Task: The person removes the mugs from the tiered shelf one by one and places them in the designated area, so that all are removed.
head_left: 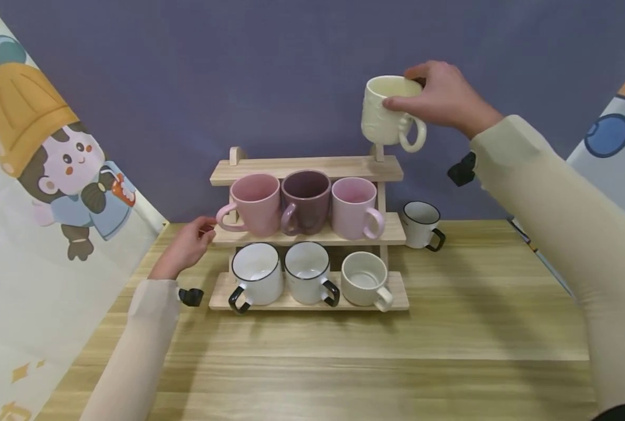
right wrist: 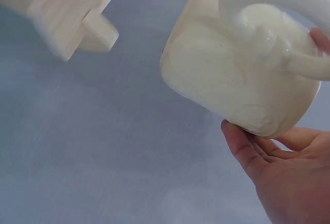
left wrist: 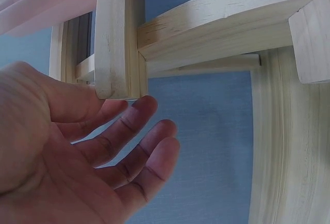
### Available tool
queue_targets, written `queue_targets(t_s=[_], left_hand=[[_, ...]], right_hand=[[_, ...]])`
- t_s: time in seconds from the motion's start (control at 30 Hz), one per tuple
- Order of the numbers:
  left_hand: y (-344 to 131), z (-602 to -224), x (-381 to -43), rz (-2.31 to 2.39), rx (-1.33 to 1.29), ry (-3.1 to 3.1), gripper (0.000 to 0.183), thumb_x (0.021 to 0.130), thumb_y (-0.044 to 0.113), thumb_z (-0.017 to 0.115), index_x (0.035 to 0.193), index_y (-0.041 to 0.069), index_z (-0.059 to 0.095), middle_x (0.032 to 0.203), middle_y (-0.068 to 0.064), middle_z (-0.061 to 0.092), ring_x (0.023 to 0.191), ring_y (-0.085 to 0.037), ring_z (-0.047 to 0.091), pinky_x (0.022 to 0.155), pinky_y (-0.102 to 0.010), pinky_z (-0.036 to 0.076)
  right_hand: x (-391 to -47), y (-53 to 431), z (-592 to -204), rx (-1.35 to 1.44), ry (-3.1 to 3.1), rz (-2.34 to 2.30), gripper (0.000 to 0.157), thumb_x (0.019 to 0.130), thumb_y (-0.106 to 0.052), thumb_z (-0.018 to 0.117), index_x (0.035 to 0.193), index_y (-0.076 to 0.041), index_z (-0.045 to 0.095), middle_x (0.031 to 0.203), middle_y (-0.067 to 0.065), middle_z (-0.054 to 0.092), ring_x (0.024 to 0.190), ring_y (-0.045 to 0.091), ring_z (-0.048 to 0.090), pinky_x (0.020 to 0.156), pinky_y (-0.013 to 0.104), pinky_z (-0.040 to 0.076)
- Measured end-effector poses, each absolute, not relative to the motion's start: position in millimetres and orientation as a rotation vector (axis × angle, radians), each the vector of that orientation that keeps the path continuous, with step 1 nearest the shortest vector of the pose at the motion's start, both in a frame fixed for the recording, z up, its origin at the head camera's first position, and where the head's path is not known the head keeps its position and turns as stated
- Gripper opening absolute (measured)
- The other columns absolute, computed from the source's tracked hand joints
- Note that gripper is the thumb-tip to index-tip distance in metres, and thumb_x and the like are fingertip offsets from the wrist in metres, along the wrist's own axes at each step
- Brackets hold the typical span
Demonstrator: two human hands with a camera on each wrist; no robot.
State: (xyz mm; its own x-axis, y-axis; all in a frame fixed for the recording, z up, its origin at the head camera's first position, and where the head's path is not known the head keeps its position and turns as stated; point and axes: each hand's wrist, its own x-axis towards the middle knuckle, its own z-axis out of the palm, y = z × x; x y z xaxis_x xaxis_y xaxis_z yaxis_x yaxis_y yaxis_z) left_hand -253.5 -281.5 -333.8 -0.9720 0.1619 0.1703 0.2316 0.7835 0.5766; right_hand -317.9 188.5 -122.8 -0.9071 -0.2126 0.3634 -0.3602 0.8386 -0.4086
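My right hand [head_left: 446,100] holds a cream mug [head_left: 380,120] with a raised pattern by its rim, above the right end of a three-tier wooden rack [head_left: 307,168]. The mug's handle [right wrist: 304,64] hangs free of the fingers. At the left end of the middle shelf, my left hand [head_left: 185,248] pinches the board end [left wrist: 116,87] between thumb and index finger, with its other fingers loosely bent below. A pink mug [head_left: 256,207], a dark mauve mug [head_left: 309,202] and a light pink mug [head_left: 353,210] stand on that shelf.
On the bottom shelf are two white mugs [head_left: 256,278] with black rims and handles, and a small cream cup [head_left: 362,280]. Another black-rimmed white mug [head_left: 420,225] stands on the wood-grain table [head_left: 344,374], right of the rack. A blue-grey backdrop [head_left: 238,76] rises behind.
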Motion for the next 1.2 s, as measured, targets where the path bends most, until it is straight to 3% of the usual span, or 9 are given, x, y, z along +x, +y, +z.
queue_targets(t_s=[0.57,1.0,1.2], left_hand=[[-290,-331,-251,-0.915,-0.293,-2.866,0.031,0.099,0.005,0.043,0.126,-0.011,0.047,0.11,-0.028,0.055,0.098,-0.038,0.053,0.082,-0.049,0.045],[-294,-331,-248,-0.924,-0.306,-2.864,0.031,0.099,0.005,0.043,0.126,-0.01,0.047,0.11,-0.029,0.054,0.097,-0.038,0.054,0.081,-0.049,0.044],[-294,-330,-247,-0.924,-0.295,-2.877,0.032,0.099,0.006,0.043,0.127,-0.01,0.046,0.11,-0.028,0.054,0.096,-0.036,0.054,0.08,-0.048,0.045]], right_hand=[[-301,262,-153,0.327,-2.739,0.7,0.079,0.085,-0.05,0.062,0.137,0.006,0.043,0.113,0.023,0.052,0.09,0.03,0.046,0.06,0.033,0.039],[-300,308,-206,0.283,-2.727,0.614,0.058,0.084,-0.049,0.064,0.107,0.004,0.058,0.087,0.018,0.052,0.073,0.03,0.042,0.053,0.04,0.033],[-300,325,-233,0.22,-2.75,0.623,0.07,0.085,-0.049,0.063,0.118,0.012,0.053,0.1,0.026,0.05,0.083,0.035,0.043,0.057,0.041,0.033]])
